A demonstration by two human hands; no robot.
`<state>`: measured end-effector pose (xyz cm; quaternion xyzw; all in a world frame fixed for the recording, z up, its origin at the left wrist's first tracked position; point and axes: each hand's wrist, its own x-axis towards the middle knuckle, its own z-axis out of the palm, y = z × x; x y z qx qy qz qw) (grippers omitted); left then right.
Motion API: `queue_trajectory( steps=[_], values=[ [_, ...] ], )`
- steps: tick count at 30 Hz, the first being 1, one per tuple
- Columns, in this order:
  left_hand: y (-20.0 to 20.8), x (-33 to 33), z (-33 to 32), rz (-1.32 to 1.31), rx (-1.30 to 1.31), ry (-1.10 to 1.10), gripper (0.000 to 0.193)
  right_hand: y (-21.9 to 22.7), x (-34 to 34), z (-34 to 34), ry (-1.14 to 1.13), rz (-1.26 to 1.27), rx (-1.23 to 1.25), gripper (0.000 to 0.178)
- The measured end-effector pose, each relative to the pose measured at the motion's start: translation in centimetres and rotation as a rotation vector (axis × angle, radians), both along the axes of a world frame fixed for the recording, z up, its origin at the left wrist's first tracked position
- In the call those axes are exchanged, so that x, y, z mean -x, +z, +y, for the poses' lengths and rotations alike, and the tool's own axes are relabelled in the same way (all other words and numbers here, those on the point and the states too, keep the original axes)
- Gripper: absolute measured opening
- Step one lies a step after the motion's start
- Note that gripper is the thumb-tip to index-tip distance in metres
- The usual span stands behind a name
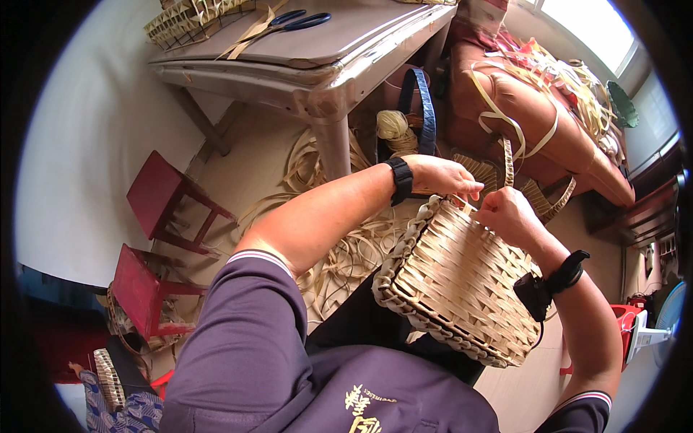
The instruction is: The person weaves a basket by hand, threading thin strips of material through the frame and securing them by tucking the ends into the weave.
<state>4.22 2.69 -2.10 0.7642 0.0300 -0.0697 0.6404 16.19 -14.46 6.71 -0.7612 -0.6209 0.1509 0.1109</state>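
A woven basket [462, 281] of pale flat strips rests tilted on my lap, its flat woven face up and a thick braided edge along the left and near sides. At its far edge my left hand [439, 177] has its fingers bent and pinched together; what they grip is too small to make out. Close beside it, my right hand [509, 214] is curled closed at the same edge, thumb and fingers pressed on a short pale strip [465, 208] that sticks out between the hands. The fingertips of both hands are partly hidden.
Loose strips [354, 260] lie heaped on the floor. Scissors [289, 22] lie on the table [245, 76] at far left. Two red stools [155, 195] stand left. A brown sofa [505, 108] bears more strips. Another person's patterned clothing [119, 404] shows at lower left.
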Motion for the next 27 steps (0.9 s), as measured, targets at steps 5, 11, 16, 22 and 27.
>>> queue_trajectory(
  steps=[5,11,16,22,27],
  values=[
    [0.5,0.4,0.3,-0.022,0.01,0.039,0.055,-0.3,0.2,-1.0,-0.019,0.065,-0.052,0.022],
    [-1.6,-0.1,1.2,0.061,0.219,0.072,0.059,-0.2,1.8,-0.2,0.027,-0.126,-0.146,0.014],
    [-1.4,-0.6,1.1,0.096,0.271,0.099,0.063,-0.7,2.2,0.4,0.225,0.017,-0.229,0.015],
    [-1.7,0.7,2.1,0.047,0.334,0.169,0.049,0.4,2.7,2.3,0.285,0.153,-0.269,0.006],
    [1.3,5.5,0.6,-0.227,0.269,0.127,0.028,3.4,3.8,5.2,0.196,0.276,-0.276,0.01]
  ],
)
